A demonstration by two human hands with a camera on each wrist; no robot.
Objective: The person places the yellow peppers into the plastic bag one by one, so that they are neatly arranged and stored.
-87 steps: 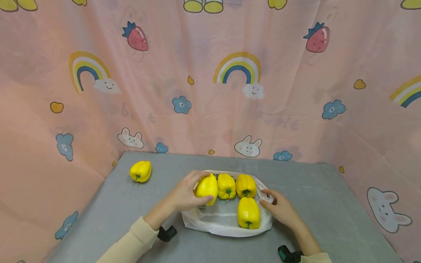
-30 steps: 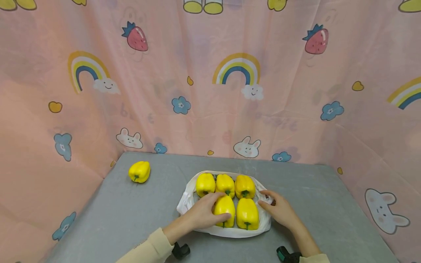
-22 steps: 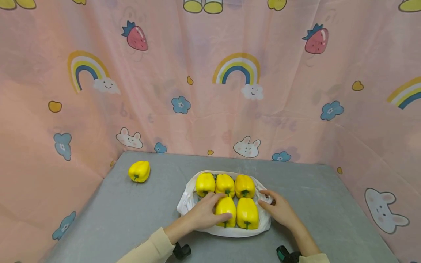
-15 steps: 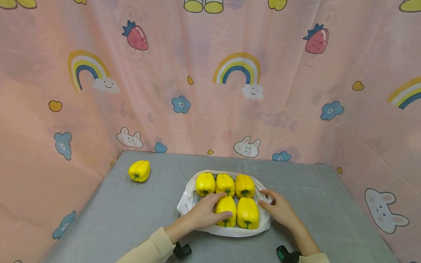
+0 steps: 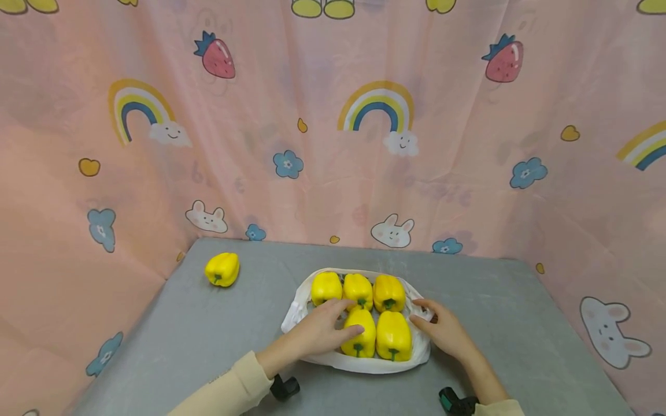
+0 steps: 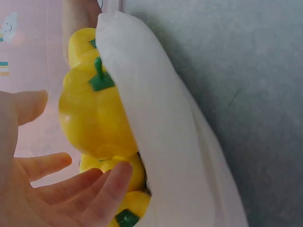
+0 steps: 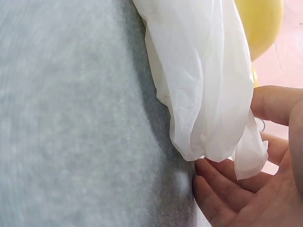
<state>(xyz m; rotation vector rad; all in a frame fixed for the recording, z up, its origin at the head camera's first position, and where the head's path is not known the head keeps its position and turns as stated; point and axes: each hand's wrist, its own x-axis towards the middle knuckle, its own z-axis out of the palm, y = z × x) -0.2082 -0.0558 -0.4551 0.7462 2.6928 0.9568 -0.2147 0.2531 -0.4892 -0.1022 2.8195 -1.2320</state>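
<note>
A white plastic bag [image 5: 300, 304] lies open on the grey table [image 5: 208, 329] with five yellow bell peppers in it. Three peppers form the back row [image 5: 358, 289]. Two stand in front [image 5: 393, 336]. My left hand [image 5: 346, 318] rests on the front left pepper [image 5: 359, 341], thumb on its near side. In the left wrist view that hand [image 6: 71, 179] has loose, nearly straight fingers beside the pepper [image 6: 94, 113] and the bag [image 6: 156, 123]. My right hand [image 5: 424, 315] pinches the bag's right edge. The right wrist view shows the bag's edge [image 7: 203, 71] between thumb and fingers [image 7: 218, 194].
A sixth yellow pepper [image 5: 222, 269] lies alone at the table's far left corner. A pink curtain [image 5: 333, 144] with rainbows and rabbits closes off the back and both sides. Black wrist mounts [image 5: 285, 388] show near the front edge.
The left hand set a pepper in the back row, then came to a fifth pepper at the front left. In the last second its fingers loosened. The right hand stayed on the bag's edge.
</note>
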